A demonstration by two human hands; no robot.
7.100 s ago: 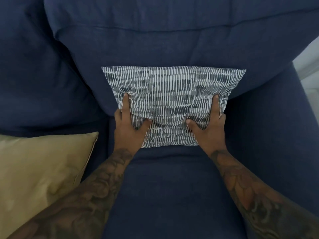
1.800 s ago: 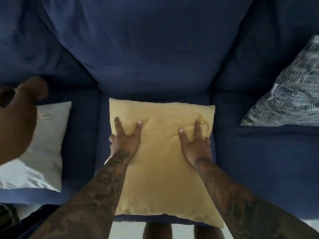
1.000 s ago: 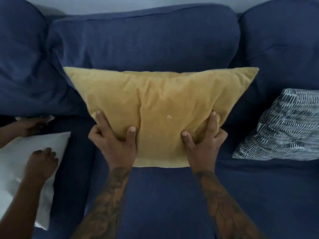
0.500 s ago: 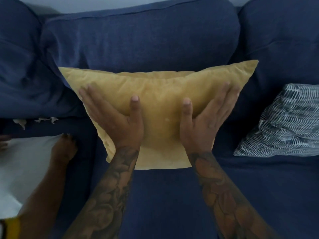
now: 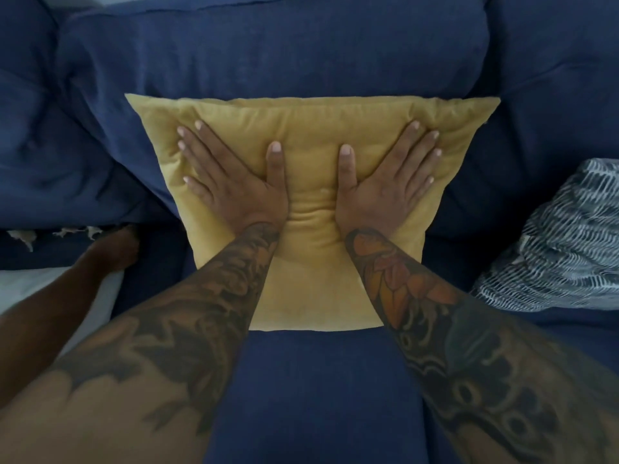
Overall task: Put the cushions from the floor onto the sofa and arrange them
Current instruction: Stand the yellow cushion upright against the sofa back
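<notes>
A yellow cushion [image 5: 311, 262] stands on the middle seat of the blue sofa [image 5: 301, 55], leaning against the back cushion. My left hand [image 5: 234, 182] and my right hand [image 5: 385, 182] lie flat on its face with fingers spread, pressing it back; fabric creases between my wrists. A grey-and-white patterned cushion [image 5: 562, 249] leans on the right seat. A white cushion [image 5: 97, 296] lies on the left seat, mostly hidden.
Another person's arm [image 5: 60, 303] reaches across the white cushion at the left, the hand [image 5: 117, 246] near the seat's back. Bare blue seat [image 5: 318, 396] lies in front of the yellow cushion.
The yellow cushion went from lying flat to standing against the sofa back. My hands slid from its lower edge up onto its face and spread flat. The view moved closer.
</notes>
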